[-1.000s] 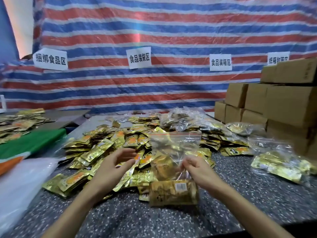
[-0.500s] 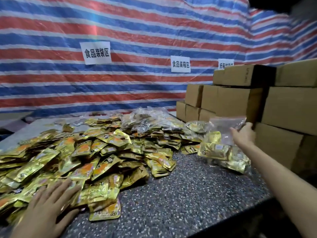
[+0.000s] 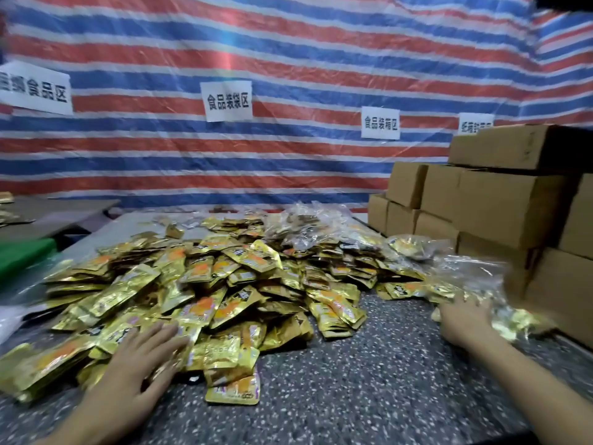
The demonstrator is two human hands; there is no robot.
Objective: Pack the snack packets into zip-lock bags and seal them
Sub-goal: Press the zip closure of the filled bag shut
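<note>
Left hand (image 3: pixel 141 364): fingers spread flat, pressing on the near-left edge of the loose snack packets (image 3: pixel 224 284), a gold pile across the speckled table (image 3: pixel 369 390). Right hand (image 3: pixel 462 322): at the near-right, touching a filled zip-lock bag (image 3: pixel 513 321) with gold packets inside. Motion blur there, so I can't tell whether it's gripping, or whether the seal is closed. More filled clear bags (image 3: pixel 414 245) lie just beyond it and at far centre. Cardboard boxes (image 3: pixel 507 207) are stacked on the right, flaps down, contents not visible.
</note>
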